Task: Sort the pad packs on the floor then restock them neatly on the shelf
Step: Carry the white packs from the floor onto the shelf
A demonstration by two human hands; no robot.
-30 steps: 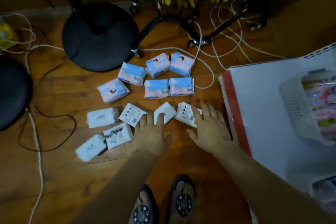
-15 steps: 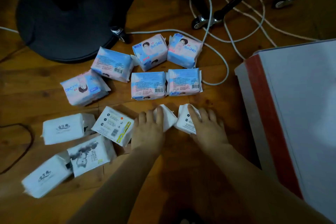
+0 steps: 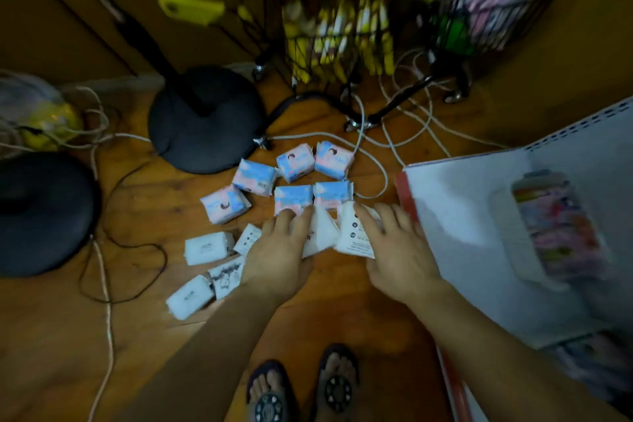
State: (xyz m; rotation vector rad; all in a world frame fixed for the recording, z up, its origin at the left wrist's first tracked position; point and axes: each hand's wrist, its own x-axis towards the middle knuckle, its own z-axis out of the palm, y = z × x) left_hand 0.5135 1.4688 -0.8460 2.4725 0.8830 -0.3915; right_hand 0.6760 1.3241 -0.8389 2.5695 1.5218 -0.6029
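Several blue-and-pink pad packs (image 3: 257,176) lie grouped on the wooden floor. Below them to the left lie several white pad packs (image 3: 205,247). My left hand (image 3: 277,250) grips one white pack (image 3: 322,233) by its left side. My right hand (image 3: 394,250) grips a second white pack (image 3: 354,238) by its right side. Both packs are tilted, their near edges raised off the floor, and they touch each other between my hands. The white shelf (image 3: 462,233) with a red front edge is to the right.
A white tray of colourful packs (image 3: 555,226) sits on the shelf. Two black round stand bases (image 3: 205,120) (image 3: 41,212) and loose cables (image 3: 376,161) lie on the floor. Wire baskets (image 3: 335,38) stand behind. My sandalled feet (image 3: 301,390) are below.
My hands have closed round the two white packs and tipped them up off the floor. The camera has pulled back and up, showing the baskets and the shelf tray again.
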